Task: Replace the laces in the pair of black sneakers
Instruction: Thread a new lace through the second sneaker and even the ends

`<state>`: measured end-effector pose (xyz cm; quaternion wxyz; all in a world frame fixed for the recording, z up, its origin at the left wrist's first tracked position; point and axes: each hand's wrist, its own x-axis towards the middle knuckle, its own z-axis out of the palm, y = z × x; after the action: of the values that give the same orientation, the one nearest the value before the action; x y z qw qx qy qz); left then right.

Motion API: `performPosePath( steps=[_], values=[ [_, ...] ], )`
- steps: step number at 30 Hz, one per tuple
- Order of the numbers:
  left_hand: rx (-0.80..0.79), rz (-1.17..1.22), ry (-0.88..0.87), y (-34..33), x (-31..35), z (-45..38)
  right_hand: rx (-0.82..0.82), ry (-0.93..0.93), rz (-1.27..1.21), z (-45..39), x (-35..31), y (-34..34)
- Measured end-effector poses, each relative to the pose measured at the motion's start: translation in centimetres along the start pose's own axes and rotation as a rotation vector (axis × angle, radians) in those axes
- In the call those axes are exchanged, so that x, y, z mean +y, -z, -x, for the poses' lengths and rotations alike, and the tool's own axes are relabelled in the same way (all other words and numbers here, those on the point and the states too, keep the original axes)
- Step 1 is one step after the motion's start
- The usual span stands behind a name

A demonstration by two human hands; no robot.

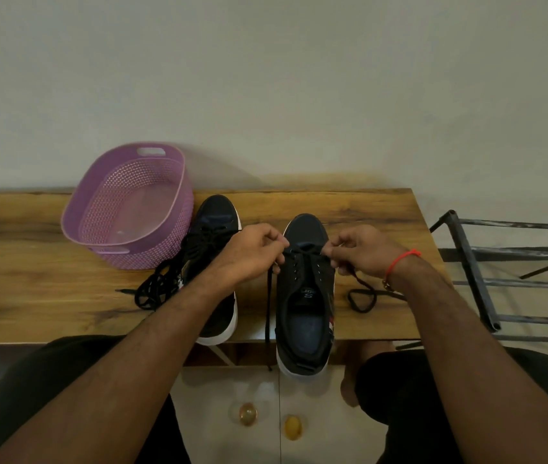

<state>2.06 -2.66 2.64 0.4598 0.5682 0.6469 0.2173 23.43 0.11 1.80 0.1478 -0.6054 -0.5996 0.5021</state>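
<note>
Lacing the right sneaker (304,289) on the surface (366,209) — first bar across the toe eyelets. Left hand (252,252) and right hand (363,251) fingers pinched on the lace (267,306) ends (left tail dangling). Best evened before crossing — snug, untwisted.

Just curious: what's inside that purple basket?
Nothing shows inside the purple basket: only its bare floor and perforated walls. The near wall hides a strip of the floor.

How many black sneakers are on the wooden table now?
2. The left sneaker lies beside the purple basket; the right sneaker lies between both hands, heel over the table edge.
</note>
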Motion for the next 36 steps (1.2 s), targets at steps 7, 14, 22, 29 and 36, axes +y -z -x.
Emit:
performPosePath(
  steps=[7, 14, 22, 29, 36],
  values=[
    [-0.171, 0.342, 0.044, 2.3, 1.6, 2.1, -0.150, 0.023, -0.456, 2.3, -2.9, 0.4],
    [-0.185, 0.539, -0.028, 4.6, 6.6, 5.9, -0.092, 0.138, -0.579, 6.4, -8.5, 2.8],
    [-0.152, 0.578, -0.205, 9.9, 16.2, 11.6, 0.041, 0.313, -0.652, 12.3, -16.8, 7.5],
    [-0.111, 0.689, -0.310, 13.1, 22.6, 15.3, 0.066, 0.493, -0.807, 17.1, -23.2, 11.1],
    [-0.066, 0.707, -0.412, 15.6, 28.0, 18.7, 0.031, 0.594, -0.883, 20.6, -27.6, 13.5]
  ],
)
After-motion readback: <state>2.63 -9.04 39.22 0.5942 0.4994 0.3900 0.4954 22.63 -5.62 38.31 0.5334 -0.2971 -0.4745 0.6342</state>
